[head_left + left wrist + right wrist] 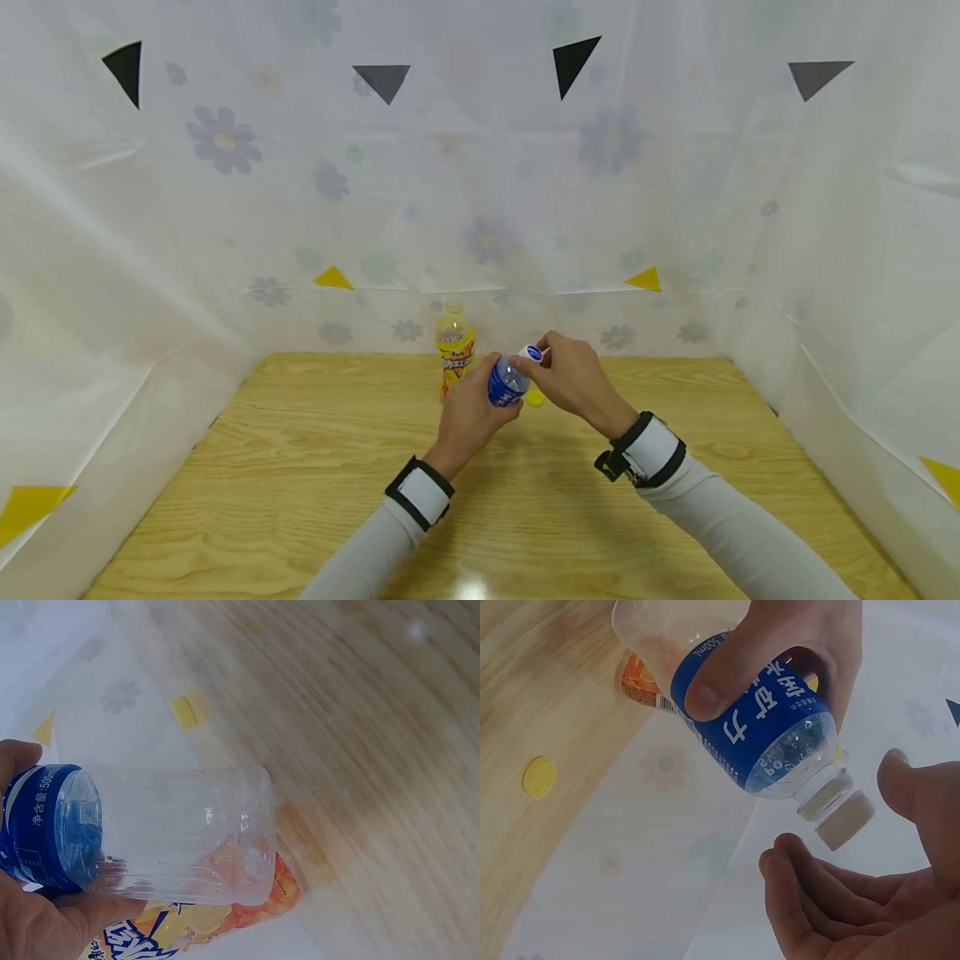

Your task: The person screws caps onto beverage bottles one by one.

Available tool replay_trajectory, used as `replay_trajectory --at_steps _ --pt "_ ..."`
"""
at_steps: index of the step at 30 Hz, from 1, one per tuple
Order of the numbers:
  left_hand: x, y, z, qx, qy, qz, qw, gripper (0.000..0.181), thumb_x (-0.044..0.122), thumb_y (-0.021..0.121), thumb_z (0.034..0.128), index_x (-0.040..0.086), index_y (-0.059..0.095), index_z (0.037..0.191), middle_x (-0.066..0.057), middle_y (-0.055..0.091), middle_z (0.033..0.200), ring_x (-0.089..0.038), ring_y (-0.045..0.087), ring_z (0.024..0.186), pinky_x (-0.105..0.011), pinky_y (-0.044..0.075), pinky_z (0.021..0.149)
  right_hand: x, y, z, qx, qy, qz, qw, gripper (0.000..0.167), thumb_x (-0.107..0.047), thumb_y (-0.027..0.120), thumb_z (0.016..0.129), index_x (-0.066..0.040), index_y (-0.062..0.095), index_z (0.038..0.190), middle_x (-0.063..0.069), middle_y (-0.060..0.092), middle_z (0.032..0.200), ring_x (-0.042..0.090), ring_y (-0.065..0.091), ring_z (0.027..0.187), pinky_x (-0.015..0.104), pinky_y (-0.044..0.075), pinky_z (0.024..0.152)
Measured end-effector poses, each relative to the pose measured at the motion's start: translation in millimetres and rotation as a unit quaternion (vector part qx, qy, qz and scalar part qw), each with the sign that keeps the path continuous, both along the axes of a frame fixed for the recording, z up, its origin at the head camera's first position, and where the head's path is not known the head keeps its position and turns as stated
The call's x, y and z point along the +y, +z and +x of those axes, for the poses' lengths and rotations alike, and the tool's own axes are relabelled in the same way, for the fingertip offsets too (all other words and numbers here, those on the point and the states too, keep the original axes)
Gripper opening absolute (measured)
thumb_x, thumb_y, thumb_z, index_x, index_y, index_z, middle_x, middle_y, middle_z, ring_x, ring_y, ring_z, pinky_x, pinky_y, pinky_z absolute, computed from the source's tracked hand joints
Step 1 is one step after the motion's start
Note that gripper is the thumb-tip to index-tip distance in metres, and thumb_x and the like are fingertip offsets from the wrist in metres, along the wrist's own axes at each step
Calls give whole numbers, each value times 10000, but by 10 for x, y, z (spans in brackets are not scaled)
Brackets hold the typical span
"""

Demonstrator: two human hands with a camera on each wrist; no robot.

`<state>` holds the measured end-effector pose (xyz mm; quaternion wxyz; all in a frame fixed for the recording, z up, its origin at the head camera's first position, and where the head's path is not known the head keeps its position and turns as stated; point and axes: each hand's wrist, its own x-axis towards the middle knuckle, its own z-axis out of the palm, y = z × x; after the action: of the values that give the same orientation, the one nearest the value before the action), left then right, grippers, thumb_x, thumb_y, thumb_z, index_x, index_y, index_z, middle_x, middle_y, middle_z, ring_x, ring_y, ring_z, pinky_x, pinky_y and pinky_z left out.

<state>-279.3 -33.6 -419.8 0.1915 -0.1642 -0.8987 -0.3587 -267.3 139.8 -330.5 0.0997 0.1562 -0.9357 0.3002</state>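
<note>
My left hand (pixel 474 404) grips a clear plastic bottle (pixel 795 754) round its blue label and holds it tilted above the table. A white cap (pixel 845 821) with a blue top sits on the bottle's neck. My right hand (pixel 573 372) is at the cap; in the right wrist view its thumb and fingers are bent loosely on either side, with a gap between them and the cap. Beyond my left hand stands a second bottle (pixel 455 342) with a yellow and orange label and an uncapped mouth. A yellow cap (pixel 540 777) lies on the table near it.
The wooden table (pixel 315 467) has a light grain. White sheeting (pixel 480 183) with flower prints encloses its back and sides, bearing black, grey and yellow triangles. Straps with cameras sit on both wrists (pixel 654 450).
</note>
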Motion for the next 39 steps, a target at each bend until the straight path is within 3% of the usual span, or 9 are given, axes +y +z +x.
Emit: replay_trajectory --at_steps 4,8,12,18,25,33,39 --pt "-5 10 2 -38 -36 65 10000 729 293 871 802 139 510 1416 -85 688 1258 -240 696 1095 -417 580 905 8 34 24 29 48 26 10000 656 -456 685 946 -3 533 1395 212 709 1145 324 711 952 429 590 736" --pt "-13 13 -3 10 -37 56 10000 724 296 874 797 133 520 1407 -85 695 1248 -244 702 1081 -422 581 900 1 48 43 375 297 41 9988 518 -202 688 963 7 535 1411 227 654 1278 393 654 1121 514 563 899" --pt "-16 11 -8 75 -34 59 9999 724 292 880 788 133 528 1401 -84 702 1230 -243 705 1060 -428 584 882 -17 47 52 568 450 -7 9974 406 -17 649 946 -6 602 1349 194 666 1284 371 661 1110 514 557 921" --pt "-8 20 -3 116 -38 65 9999 728 292 884 781 132 531 1398 -85 704 1222 -246 707 1048 -431 585 871 -8 25 55 718 560 -29 9958 348 57 626 927 -10 657 1267 167 707 1189 324 684 1015 485 576 856" --pt "8 19 4 129 -31 18 9999 732 296 887 778 130 531 1396 -82 703 1227 -238 706 1055 -422 583 883 5 2 63 835 559 -54 9949 331 54 634 926 -4 666 1250 169 707 1158 307 675 973 472 577 832" --pt "6 19 -7 189 -48 43 9998 726 286 887 778 124 535 1392 -85 705 1212 -234 705 1044 -417 586 870 -15 28 55 664 393 14 9970 301 -70 644 965 10 658 1255 154 696 1078 272 650 908 432 562 773" --pt "7 13 -5 152 -32 31 9999 720 289 884 780 122 539 1389 -89 706 1204 -233 706 1032 -411 587 859 -20 22 32 517 184 93 9985 257 -201 660 979 11 677 1123 123 674 969 236 603 828 389 522 717"
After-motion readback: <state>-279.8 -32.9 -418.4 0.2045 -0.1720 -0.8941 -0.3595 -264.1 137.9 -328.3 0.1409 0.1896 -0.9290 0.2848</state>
